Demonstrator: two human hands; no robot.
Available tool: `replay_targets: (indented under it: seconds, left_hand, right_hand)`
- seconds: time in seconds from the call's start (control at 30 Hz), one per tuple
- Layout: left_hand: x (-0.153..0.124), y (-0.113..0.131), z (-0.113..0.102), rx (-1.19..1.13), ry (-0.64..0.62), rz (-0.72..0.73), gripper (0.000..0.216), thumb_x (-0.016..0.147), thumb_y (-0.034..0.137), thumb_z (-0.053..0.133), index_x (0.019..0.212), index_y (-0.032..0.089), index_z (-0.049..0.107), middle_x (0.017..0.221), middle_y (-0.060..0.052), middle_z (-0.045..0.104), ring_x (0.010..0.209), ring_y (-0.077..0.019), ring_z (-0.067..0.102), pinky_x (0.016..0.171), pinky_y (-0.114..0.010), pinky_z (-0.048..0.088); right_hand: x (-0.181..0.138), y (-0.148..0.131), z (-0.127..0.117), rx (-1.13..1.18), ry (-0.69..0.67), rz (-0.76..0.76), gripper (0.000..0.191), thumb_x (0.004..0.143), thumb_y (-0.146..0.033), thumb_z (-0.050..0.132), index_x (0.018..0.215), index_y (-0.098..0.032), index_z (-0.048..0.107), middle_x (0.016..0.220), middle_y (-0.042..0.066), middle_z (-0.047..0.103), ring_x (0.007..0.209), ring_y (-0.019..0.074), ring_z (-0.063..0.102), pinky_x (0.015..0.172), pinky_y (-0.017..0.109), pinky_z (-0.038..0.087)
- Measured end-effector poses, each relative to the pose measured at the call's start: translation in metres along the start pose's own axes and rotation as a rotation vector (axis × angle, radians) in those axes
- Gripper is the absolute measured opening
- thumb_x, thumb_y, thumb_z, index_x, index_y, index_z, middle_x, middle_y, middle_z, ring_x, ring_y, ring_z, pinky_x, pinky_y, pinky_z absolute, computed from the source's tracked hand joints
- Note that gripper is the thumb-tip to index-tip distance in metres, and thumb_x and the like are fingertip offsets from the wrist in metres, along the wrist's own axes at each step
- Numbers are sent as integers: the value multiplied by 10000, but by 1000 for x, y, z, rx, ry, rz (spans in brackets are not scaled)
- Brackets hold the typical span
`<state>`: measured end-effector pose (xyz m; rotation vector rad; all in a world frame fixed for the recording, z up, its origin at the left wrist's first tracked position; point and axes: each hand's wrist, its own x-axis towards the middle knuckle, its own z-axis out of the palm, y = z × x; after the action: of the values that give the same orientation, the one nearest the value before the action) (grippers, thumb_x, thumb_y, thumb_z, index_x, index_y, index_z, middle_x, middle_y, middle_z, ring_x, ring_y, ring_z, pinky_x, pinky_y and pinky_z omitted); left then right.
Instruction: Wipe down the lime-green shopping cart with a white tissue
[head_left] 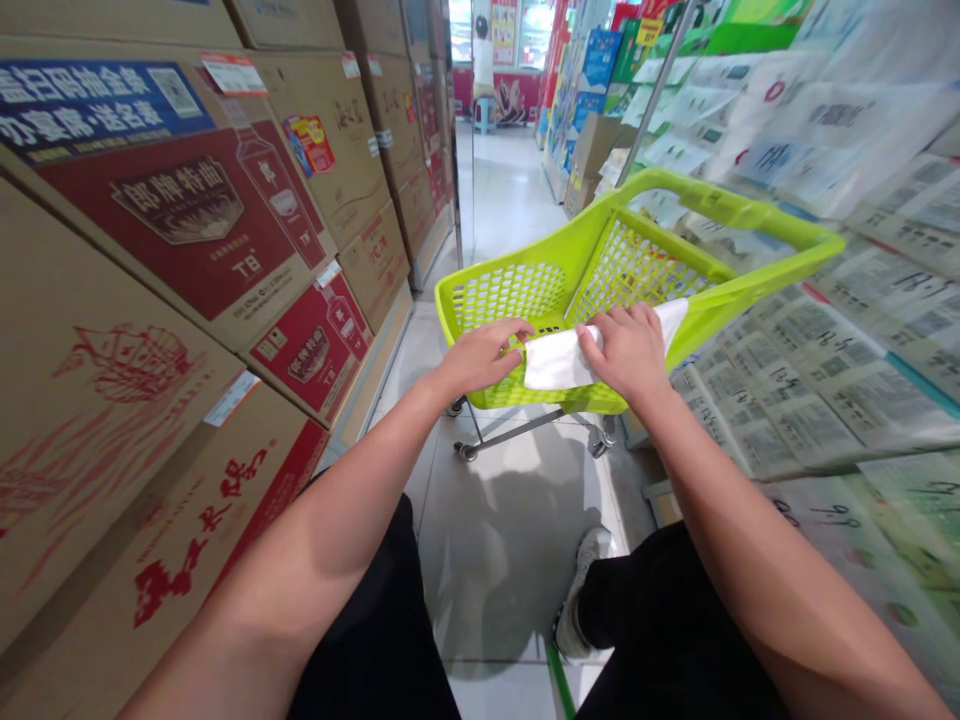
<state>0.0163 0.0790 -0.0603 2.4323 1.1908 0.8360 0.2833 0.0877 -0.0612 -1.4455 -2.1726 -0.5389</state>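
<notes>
A lime-green plastic shopping cart (517, 290) stands before me, turned so its handle points right. My left hand (487, 355) is curled over the near rim of its basket, with thumb and fingers bent around the edge. Beside it a white cloth (559, 362) lies folded over the same rim. My right hand (626, 345) grips the cloth and presses it to the rim, its fingers over the top and the thumb on the near side. One end of the cloth sticks out right of that hand. The palm sides of both hands are hidden.
Stacked cardboard cartons (300, 200) line the left side. On the right are packs in clear plastic wrap (795, 360) with handwritten prices. A tiled aisle (506, 180) runs ahead to a person (484, 65) on a blue stool (485, 112). A green strip (559, 680) lies near my shoe.
</notes>
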Motion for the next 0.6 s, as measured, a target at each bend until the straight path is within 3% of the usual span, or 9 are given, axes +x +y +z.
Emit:
replay_targets:
  seconds: [0.13, 0.2, 0.4, 0.6]
  left_hand:
    - [0, 5, 4, 62, -4, -9, 431, 974, 377, 525, 1365, 250, 654, 1405, -42, 724, 1239, -273, 686, 1062, -413, 531]
    - [0, 5, 6, 124, -27, -16, 420, 1001, 454, 530, 1352, 274, 672, 1358, -36, 751, 1242, -288, 691, 1044, -419, 538]
    - [2, 0, 9, 213, -17, -10, 382, 1006, 418, 534, 1307, 277, 722, 1285, -54, 785, 1191, -306, 723, 978, -423, 554]
    - [3, -6, 5, 192, -45, 18, 333, 1019, 393, 520, 1234, 280, 748, 1200, -32, 805, 1120, -277, 743, 909, -381, 550]
  right_hand:
    - [-7, -25, 0, 93, -3, -86, 552, 1081, -520, 356, 1362, -217, 722, 1131, 141, 741, 1107, 369, 549, 1116, 569, 357]
    - [-4, -35, -3, 124, -44, -129, 569, 1087, -525, 355, 1407, -210, 704, 1131, 141, 751, 1117, 365, 551, 1108, 551, 367]
    - [19, -41, -13, 123, -156, -227, 557, 1113, -504, 324, 1279, -190, 753, 1145, 126, 773, 1117, 327, 593, 1010, 452, 394]
    - [26, -40, -6, -40, -282, -81, 653, 1102, -588, 302, 990, -165, 786, 982, 163, 784, 958, 318, 671, 867, 425, 344]
